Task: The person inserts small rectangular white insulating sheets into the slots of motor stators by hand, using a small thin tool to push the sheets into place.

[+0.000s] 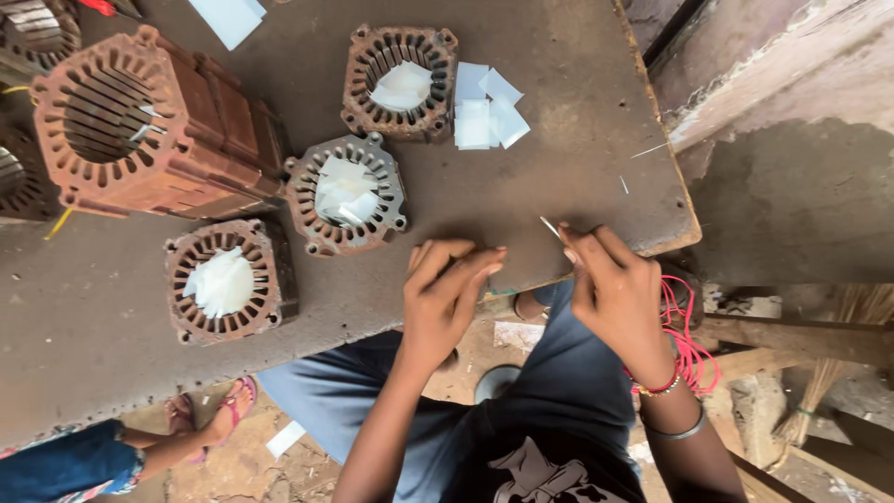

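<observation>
A worn brown surface [559, 121] is being used to carry all items. A large rust-coloured stator core [140, 121] is lying on its side at the upper left, with three smaller cores standing near it: one at the top [400, 82], one grey in the middle [346, 193], one at the lower left [228, 281], each being filled with white paper pieces. Loose white slips [486, 110] are lying beside the top core. The left hand [447, 298] is being pressed on the surface edge, fingers curled, contents not discernible. The right hand [619, 293] is being closed, fingers pinching a thin pale strip [549, 226] against the surface.
</observation>
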